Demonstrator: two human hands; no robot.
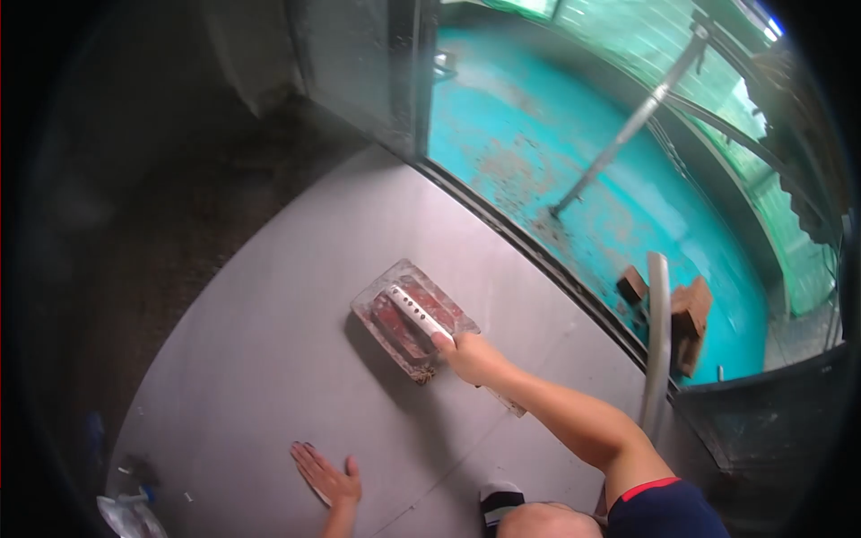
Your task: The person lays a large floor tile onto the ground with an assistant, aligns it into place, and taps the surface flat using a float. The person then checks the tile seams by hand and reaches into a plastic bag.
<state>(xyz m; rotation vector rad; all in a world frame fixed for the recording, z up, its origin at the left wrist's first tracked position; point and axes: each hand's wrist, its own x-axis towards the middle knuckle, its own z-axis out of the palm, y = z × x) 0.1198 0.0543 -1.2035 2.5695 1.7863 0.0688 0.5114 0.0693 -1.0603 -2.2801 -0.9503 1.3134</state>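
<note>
My right hand [473, 359] is closed around the lower end of the pale, perforated handle of a plastering float [381, 345]. The float is rectangular, with a reddish back crusted in dried grey mortar, and casts a shadow on the smooth grey surface [269, 332]; I cannot tell whether it touches that surface. Beneath my right forearm shows the edge of a small beige piece [509, 403], mostly hidden. My left hand [330, 477] is empty, with its fingers stretched out, low over or on the same grey surface to the left.
A dark door frame track [538, 251] borders the surface on the right. Beyond it lie a turquoise floor [610, 188] with dirt, a slanted metal pole [628, 130] and brown bricks [689, 314]. A curved pipe [659, 332] stands near my right arm. A clear plastic bag [130, 518] lies bottom left.
</note>
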